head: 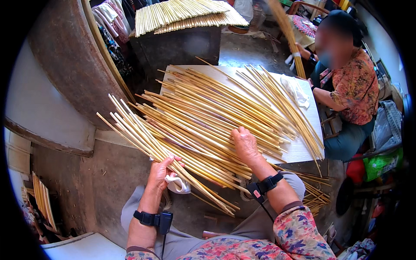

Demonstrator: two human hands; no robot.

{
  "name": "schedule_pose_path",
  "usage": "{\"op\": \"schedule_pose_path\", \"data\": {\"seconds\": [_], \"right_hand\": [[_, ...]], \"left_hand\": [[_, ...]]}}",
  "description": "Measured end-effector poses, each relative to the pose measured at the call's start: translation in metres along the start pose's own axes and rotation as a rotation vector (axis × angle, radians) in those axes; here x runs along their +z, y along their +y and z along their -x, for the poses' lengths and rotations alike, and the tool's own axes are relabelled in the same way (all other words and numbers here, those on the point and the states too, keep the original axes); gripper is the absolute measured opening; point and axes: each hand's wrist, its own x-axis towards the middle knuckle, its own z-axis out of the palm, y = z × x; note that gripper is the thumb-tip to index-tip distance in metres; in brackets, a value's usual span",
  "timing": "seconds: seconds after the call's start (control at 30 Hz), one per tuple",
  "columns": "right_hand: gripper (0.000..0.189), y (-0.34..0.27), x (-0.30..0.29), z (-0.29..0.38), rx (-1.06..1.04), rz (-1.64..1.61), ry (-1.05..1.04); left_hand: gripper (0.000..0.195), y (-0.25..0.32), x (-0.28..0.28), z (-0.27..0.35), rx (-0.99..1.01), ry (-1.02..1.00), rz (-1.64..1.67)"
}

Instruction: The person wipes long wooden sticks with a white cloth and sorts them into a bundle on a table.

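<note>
My left hand (161, 170) grips a loose bundle of pale, peeled plant stalks (138, 133), which slants from upper left down toward my knees. A folded white cloth (178, 184) shows just below that hand; whether I hold it too is unclear. My right hand (244, 143) rests with curled fingers on a wide layer of yellowish stalks (208, 113) spread over a white tabletop (310, 128). Its fingertips are hidden, so I cannot tell if they pinch a stalk. Some of these stalks have dark purple-brown patches, and their near ends overhang the table edge.
Across the table sits another person (351, 87), whose hands hold an upright tied bundle of thin stalks (295, 55). A white cloth (296, 91) lies near them. Mats of stalks (182, 16) top a dark cabinet (182, 45). More stalks (313, 191) lie low at right.
</note>
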Motion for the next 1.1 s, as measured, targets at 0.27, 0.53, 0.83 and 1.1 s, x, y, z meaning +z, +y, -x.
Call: {"op": "schedule_pose_path", "data": {"seconds": [0.27, 0.53, 0.83, 1.1], "right_hand": [[0.008, 0.005, 0.010, 0.001, 0.001, 0.099, -0.034], [0.006, 0.006, 0.015, 0.002, -0.006, 0.139, -0.045], [0.007, 0.013, 0.014, 0.006, 0.001, 0.080, -0.025], [0.007, 0.014, -0.046, -0.005, 0.136, -0.623, -0.201]], "left_hand": [[0.012, 0.000, 0.000, 0.002, 0.013, 0.003, -0.042], [0.013, -0.002, -0.002, 0.000, 0.011, -0.030, -0.027], [0.015, 0.011, 0.020, 0.009, 0.001, -0.093, -0.091], [0.016, 0.017, 0.028, 0.010, 0.049, -0.152, -0.009]]}}
